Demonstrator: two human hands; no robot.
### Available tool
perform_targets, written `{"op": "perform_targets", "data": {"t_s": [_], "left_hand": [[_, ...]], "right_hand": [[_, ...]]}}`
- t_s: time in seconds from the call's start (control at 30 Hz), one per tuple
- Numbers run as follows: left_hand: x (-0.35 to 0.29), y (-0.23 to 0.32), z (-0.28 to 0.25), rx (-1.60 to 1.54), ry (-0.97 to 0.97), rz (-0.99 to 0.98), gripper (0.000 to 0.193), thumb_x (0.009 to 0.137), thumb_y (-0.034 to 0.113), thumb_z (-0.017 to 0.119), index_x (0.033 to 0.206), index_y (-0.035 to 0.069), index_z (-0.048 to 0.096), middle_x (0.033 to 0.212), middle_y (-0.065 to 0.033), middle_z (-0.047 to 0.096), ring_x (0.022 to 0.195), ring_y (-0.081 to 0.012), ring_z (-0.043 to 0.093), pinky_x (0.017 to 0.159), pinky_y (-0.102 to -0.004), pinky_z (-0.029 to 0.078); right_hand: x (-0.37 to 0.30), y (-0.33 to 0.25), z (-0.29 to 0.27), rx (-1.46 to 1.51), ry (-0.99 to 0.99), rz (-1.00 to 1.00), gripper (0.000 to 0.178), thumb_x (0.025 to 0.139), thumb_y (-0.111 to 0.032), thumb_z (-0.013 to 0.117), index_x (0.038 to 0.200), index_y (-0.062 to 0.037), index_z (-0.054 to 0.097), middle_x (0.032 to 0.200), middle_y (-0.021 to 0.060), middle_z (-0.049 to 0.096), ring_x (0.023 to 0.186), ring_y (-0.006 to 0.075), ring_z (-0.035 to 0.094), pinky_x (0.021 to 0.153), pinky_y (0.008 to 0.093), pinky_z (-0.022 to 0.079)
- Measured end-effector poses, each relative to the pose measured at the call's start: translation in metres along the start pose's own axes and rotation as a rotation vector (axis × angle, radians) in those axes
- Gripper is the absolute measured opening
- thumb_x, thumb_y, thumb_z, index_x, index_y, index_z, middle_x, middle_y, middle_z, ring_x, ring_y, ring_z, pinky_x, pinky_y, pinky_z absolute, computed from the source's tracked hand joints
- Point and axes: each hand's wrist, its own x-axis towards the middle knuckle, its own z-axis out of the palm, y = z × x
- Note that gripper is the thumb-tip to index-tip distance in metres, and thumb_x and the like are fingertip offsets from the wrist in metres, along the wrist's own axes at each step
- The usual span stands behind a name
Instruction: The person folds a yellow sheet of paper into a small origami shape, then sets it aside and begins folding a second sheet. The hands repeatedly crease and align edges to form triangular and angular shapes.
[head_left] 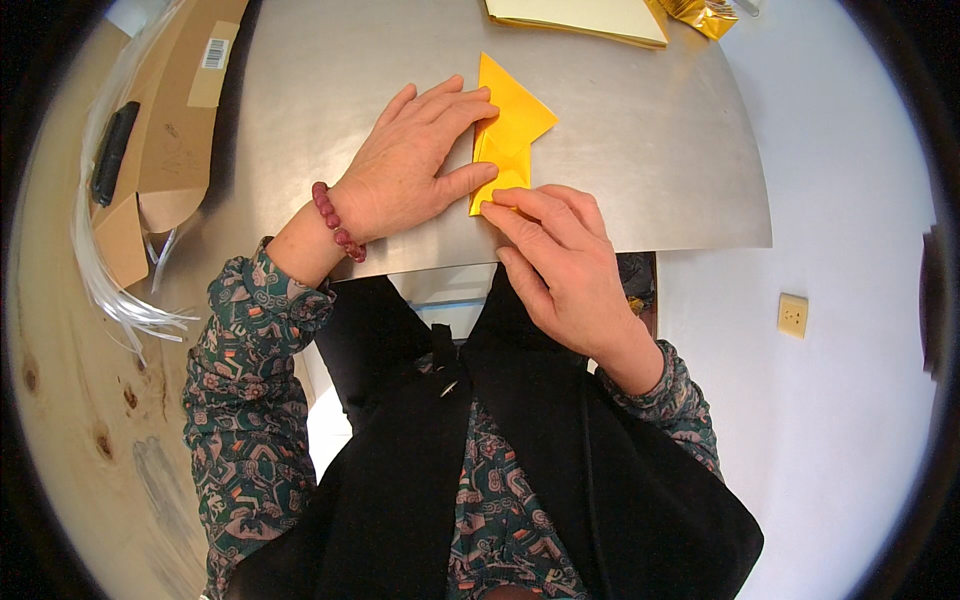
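Observation:
A folded sheet of yellow-gold paper (513,115) lies on the grey metal tabletop (640,190), near its front edge. Its upper part forms a pointed triangle, and the lower part is a narrow folded strip. My left hand (425,150) rests along the paper's left side, fingers stretched out and thumb laid on the strip. At the strip's lower end, my right hand (560,250) has bent fingers pressed together on the corner, its thumb lower down beside the table edge. The fingers partly hide the paper's lower end and left edge.
A stack of pale yellow-edged paper (580,18) lies at the table's far side, beside crinkled gold foil (705,14). To the left are a cardboard box (180,120), a black object (115,153) and white plastic strips (105,270). A wall socket (792,315) is on the right.

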Motion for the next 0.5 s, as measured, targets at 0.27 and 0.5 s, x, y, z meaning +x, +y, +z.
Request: {"op": "perform_targets", "data": {"t_s": [0.27,0.5], "left_hand": [[-0.001,-0.001,-0.001,-0.005,-0.009,0.013,0.057,0.105,0.033,0.068,0.156,0.011,0.054,0.168,-0.0137,0.049,0.163,-0.0355,0.034,0.134,-0.0596,0.019],[-0.004,-0.01,-0.006,0.017,-0.074,0.063,0.053,0.111,0.023,0.055,0.162,0.012,0.05,0.172,-0.0121,0.045,0.165,-0.0338,0.031,0.134,-0.0576,0.017]], "right_hand": [[-0.002,0.008,0.008,-0.12,0.031,0.007,0.044,0.094,-0.021,0.077,0.135,-0.0054,0.071,0.147,0.014,0.064,0.138,0.0364,0.054,0.117,0.0499,0.043],[0.002,0.013,0.007,-0.071,0.044,0.034,0.039,0.096,-0.019,0.075,0.133,-0.006,0.071,0.146,0.015,0.066,0.138,0.0371,0.055,0.116,0.0494,0.043]]}}
